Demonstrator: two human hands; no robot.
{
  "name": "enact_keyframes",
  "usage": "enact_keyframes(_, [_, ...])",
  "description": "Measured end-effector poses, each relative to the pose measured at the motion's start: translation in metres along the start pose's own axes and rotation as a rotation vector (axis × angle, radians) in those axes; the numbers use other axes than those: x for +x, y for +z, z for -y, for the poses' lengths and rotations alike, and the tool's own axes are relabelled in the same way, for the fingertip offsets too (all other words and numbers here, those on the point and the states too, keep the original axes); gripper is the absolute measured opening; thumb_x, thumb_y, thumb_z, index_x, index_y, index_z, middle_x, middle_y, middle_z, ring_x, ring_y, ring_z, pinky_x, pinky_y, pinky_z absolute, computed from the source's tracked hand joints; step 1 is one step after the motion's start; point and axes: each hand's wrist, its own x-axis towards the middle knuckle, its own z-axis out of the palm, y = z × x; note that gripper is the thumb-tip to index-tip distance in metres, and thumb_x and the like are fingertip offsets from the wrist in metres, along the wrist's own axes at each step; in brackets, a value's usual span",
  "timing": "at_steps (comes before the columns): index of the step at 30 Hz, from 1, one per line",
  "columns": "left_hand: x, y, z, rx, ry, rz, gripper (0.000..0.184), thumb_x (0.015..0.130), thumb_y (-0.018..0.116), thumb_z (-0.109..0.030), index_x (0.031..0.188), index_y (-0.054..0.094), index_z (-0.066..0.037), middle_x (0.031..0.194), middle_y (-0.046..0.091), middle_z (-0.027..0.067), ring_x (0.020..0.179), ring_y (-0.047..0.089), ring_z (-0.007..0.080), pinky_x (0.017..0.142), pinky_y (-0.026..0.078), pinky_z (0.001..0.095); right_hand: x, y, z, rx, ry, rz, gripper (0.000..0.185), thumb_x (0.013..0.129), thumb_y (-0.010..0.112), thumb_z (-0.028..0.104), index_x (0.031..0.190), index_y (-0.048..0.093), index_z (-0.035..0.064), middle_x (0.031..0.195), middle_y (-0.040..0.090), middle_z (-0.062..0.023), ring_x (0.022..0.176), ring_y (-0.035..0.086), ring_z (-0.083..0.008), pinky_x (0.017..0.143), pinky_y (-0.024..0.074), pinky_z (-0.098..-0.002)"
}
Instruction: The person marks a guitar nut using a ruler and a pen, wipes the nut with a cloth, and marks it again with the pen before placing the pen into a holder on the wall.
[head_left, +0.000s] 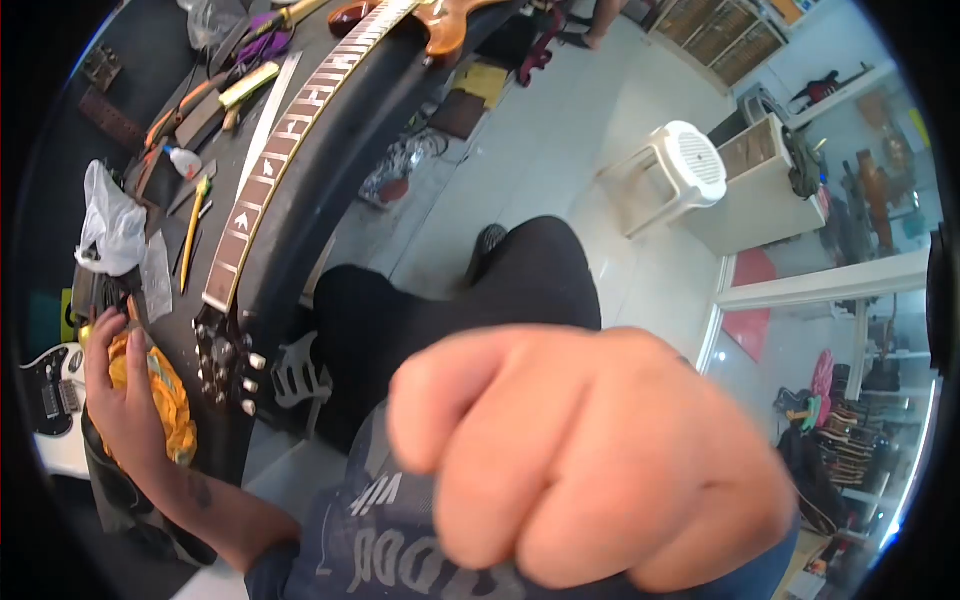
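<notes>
My right hand (600, 460) is very close to the camera, its fingers curled into a fist. Whatever may be inside it is hidden. At the left, my left hand (128, 390) is open, thumb and fingers apart, over a crumpled yellow cloth (172, 405) on the dark bench. Beside it lies the black headstock (222, 360) of a guitar, with its inlaid neck (262, 180) running up to a glossy brown body (450, 22). A white electric guitar (62, 455) is partly visible below my left hand.
Plastic bags (112, 215), a yellow pencil-like tool (190, 235), a small white bottle (184, 161) and a metal ruler (270, 115) lie on the bench. A white stool (690, 165) stands on the floor. Part of another person's leg (603, 22) shows at the top.
</notes>
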Motion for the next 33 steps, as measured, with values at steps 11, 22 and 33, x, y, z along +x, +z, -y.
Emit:
enact_keyframes(11, [-0.01,-0.001,0.017,-0.11,-0.06,0.029,0.021,0.105,0.066,-0.008,0.12,0.066,0.006,0.128,0.07,0.0165,0.12,0.065,0.0281,0.109,0.045,0.0382,-0.009,0.016,-0.048,0.24,0.08,0.158,0.039,0.099,0.076,0.03,0.086,0.051,0.0033,0.078,0.051,-0.0112,0.068,0.055,-0.0282,0.061,0.0432,-0.0454])
enact_keyframes(22, [0.046,0.03,0.032,-0.221,-0.006,0.16,0.023,0.089,0.078,-0.008,0.108,0.072,0.003,0.097,0.074,0.0127,0.09,0.07,0.0231,0.084,0.055,0.0364,-0.028,-0.084,-0.052,0.212,0.926,0.821,0.055,0.095,0.083,0.038,0.073,0.046,0.0033,0.064,0.041,-0.0032,0.057,0.042,-0.0199,0.054,0.0344,-0.0379])
enact_keyframes(33, [0.101,0.129,0.05,0.287,-0.027,0.386,0.025,0.089,0.07,-0.017,0.095,0.073,0.008,0.098,0.075,0.0305,0.097,0.073,0.047,0.09,0.058,0.0537,-0.035,-0.079,-0.088,-0.5,1.082,0.45,0.035,0.098,0.08,0.032,0.088,0.063,0.003,0.076,0.062,-0.0023,0.071,0.055,-0.0117,0.064,0.0458,-0.0316])
